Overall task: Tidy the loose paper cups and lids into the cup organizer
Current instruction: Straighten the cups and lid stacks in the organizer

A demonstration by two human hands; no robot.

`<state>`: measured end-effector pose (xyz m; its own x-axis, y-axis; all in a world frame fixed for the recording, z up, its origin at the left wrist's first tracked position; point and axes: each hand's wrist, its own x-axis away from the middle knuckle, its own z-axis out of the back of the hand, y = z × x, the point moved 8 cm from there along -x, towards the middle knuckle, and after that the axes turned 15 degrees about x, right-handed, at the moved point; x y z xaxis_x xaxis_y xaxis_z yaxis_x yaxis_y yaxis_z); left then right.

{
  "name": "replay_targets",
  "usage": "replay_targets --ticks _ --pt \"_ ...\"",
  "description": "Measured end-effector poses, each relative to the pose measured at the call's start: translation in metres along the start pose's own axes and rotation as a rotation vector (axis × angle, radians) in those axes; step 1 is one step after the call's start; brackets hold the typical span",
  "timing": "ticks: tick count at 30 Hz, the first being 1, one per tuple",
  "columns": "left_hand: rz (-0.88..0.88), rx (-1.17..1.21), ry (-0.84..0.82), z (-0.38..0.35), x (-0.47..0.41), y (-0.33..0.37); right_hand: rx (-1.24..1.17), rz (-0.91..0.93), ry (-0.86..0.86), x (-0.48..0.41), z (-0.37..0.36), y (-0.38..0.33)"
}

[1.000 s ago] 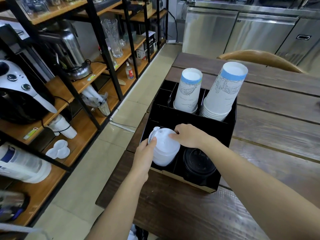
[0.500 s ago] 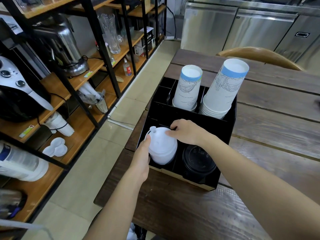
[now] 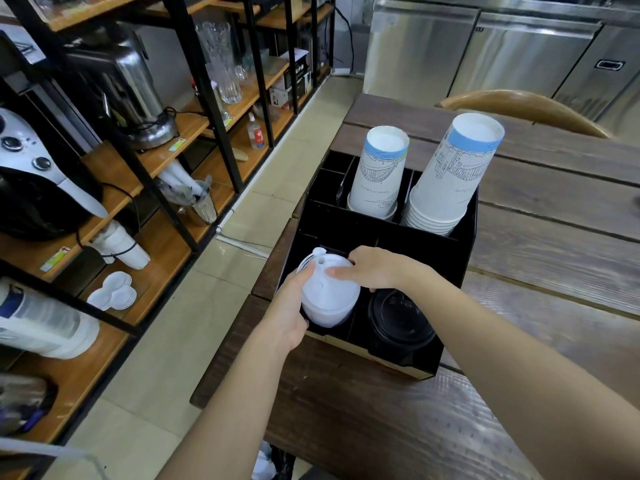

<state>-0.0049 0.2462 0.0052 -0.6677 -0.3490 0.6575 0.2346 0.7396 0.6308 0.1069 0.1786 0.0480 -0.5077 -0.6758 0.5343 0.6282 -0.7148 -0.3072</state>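
The task looks close to finished. The black organizer [image 3: 381, 233] sits near the left edge of the wooden tabletop [image 3: 554, 258], in the middle of the frame, and most of its slots are already filled: a short stack of paper cups [image 3: 379, 174] stands upside down in a rear slot, a taller stack of paper cups [image 3: 453, 178] leans beside it toward the upper right, and a pile of black lids [image 3: 398, 317] rests in the front right slot. What is in hand now is the stack of white lids [image 3: 327, 292], sitting in the front left slot but tilted, with its top lid riding up above the rim. The left hand [image 3: 294, 306] cups the stack from the left side, its fingers wrapped against the lids, while the right hand [image 3: 374, 268] lies over the top, fingers [image 3: 337, 271] pressing down on the white plastic; both hands grasp the lids rather than hang free. I judge that settling this stack straight is the last step visible here. No loose cups or lids show on the bare tabletop, though its lower right part is hidden behind the right arm.
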Motion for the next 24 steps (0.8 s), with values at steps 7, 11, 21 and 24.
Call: replay_targets --ticks 7,11,21,24 --pt "-0.071 -0.108 0.034 -0.003 -0.002 0.017 0.135 -0.010 -0.140 0.001 -0.001 0.000" --pt "-0.051 -0.196 0.059 0.000 -0.002 0.022 0.078 -0.002 -0.146 -0.001 -0.006 0.002" --pt "-0.184 -0.187 0.109 -0.004 -0.012 0.032 -0.005 0.009 -0.050 0.002 0.001 0.000" --pt "-0.167 -0.226 0.126 -0.006 -0.013 0.032 -0.012 0.001 -0.030 0.002 0.003 0.001"
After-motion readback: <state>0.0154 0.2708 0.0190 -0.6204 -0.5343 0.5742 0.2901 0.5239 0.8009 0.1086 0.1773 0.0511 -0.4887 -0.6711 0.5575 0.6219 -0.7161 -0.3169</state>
